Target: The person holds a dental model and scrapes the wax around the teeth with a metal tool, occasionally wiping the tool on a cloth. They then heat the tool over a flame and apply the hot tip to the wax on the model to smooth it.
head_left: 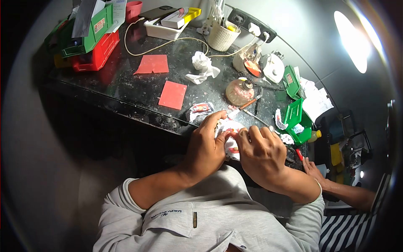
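Observation:
Both of my hands meet at the near edge of the dark workbench [126, 90], closed around one white plaster dental cast [231, 145] with pink wax and teeth showing. My left hand [205, 147] cups the cast from the left. From the right, my right hand [260, 151] presses its fingertips on the cast's top, and a thin metal tool [258, 119] pokes out past its fingers; whether it holds the tool I cannot tell. Most of the cast is hidden by my fingers. A second cast [200, 110] lies just beyond my left hand.
Two red wax sheets [172, 94] and a crumpled tissue [202, 67] lie mid-bench. A glass spirit lamp [239, 91], green bins [296, 115], red and green bins [90, 42] and a white tool cup [221, 37] ring the bench. Another person's hand [312, 170] rests at right.

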Available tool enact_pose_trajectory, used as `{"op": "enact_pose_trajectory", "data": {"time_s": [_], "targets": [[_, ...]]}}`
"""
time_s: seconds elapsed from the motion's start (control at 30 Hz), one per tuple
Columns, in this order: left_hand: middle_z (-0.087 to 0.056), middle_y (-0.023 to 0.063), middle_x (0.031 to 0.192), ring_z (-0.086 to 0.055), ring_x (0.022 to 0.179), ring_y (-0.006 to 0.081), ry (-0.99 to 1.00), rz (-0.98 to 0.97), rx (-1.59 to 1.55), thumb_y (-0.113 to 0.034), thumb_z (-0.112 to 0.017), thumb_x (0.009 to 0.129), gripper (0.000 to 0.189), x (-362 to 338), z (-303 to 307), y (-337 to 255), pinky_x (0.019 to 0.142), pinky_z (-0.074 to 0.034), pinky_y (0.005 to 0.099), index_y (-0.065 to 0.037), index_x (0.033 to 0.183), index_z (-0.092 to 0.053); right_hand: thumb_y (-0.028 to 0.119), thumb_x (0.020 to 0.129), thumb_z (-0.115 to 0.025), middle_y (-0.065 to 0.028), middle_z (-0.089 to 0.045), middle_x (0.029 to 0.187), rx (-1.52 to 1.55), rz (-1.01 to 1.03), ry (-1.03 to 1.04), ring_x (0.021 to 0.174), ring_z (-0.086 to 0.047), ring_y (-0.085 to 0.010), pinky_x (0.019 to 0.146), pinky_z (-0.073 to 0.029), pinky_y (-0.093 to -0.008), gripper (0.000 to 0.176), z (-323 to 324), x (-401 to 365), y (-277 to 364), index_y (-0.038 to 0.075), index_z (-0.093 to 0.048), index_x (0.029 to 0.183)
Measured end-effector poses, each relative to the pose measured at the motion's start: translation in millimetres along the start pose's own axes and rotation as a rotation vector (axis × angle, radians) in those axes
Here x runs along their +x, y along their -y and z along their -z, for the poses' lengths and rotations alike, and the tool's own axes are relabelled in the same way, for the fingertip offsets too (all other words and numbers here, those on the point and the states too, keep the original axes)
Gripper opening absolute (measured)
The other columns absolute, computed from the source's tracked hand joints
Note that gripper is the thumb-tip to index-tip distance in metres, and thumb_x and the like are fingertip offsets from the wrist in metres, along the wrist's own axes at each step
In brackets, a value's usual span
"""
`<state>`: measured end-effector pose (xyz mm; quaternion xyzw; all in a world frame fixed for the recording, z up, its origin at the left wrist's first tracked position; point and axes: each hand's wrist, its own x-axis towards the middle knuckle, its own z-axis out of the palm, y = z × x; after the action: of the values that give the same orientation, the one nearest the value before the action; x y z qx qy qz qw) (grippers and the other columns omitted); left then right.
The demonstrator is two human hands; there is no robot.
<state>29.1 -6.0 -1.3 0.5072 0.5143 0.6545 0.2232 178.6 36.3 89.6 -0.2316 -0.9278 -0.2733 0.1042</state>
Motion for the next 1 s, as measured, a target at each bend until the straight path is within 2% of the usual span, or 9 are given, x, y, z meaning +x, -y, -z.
{"op": "enact_pose_trajectory", "data": {"time_s": [0.17,0.27,0.37,0.53,1.0], "targets": [[-0.072,0.0248,0.127,-0.072,0.121,0.0356,0.001,0.032,-0.025,0.004,-0.069,0.097,0.040,0.4,1.1,-0.6,0.106,-0.054,0.0408,0.007,0.137,-0.062,0.023,0.086,-0.074,-0.0028,-0.054,0.079,-0.002,-0.029,-0.041,0.069,-0.056,-0.0183,0.059,-0.043,-0.0342,0.015,-1.9,1.1,2.9,0.009,-0.068,0.087],[-0.071,0.0255,0.129,-0.070,0.124,0.0377,0.016,0.042,-0.013,0.006,-0.068,0.097,0.041,-0.2,2.9,-3.7,0.107,-0.053,0.0416,0.006,0.137,-0.061,0.025,0.090,-0.074,-0.0028,-0.055,0.079,-0.073,-0.023,-0.070,0.069,-0.055,-0.0188,0.059,-0.042,-0.0345,0.017,-8.0,3.6,1.0,0.009,-0.069,0.087],[-0.070,0.0270,0.132,-0.068,0.127,0.0408,0.010,0.022,0.011,0.000,-0.070,0.099,0.041,-0.4,4.1,-1.6,0.108,-0.053,0.0440,0.007,0.138,-0.061,0.026,0.096,-0.075,-0.0032,-0.058,0.081,0.022,-0.037,-0.096,0.072,-0.059,-0.0206,0.062,-0.047,-0.0359,0.019,-3.5,12.1,-8.4,0.009,-0.071,0.089],[-0.067,0.0300,0.137,-0.066,0.129,0.0456,0.036,-0.005,0.062,-0.024,-0.071,0.105,0.051,-1.9,5.2,-0.2,0.110,-0.051,0.0481,0.008,0.143,-0.057,0.030,0.094,-0.077,-0.0024,-0.059,0.077,0.103,0.058,0.022,0.070,-0.061,-0.0195,0.061,-0.048,-0.0343,0.023,12.0,24.4,-25.4,0.010,-0.072,0.083],[-0.067,0.0316,0.133,-0.067,0.125,0.0486,0.030,-0.044,0.042,-0.023,-0.065,0.108,0.048,-4.2,3.9,4.1,0.106,-0.053,0.0497,0.008,0.143,-0.057,0.031,0.091,-0.077,-0.0010,-0.058,0.077,0.194,0.293,0.102,0.073,-0.061,-0.0184,0.061,-0.048,-0.0355,0.024,11.8,38.6,-45.1,0.011,-0.072,0.080]]}}
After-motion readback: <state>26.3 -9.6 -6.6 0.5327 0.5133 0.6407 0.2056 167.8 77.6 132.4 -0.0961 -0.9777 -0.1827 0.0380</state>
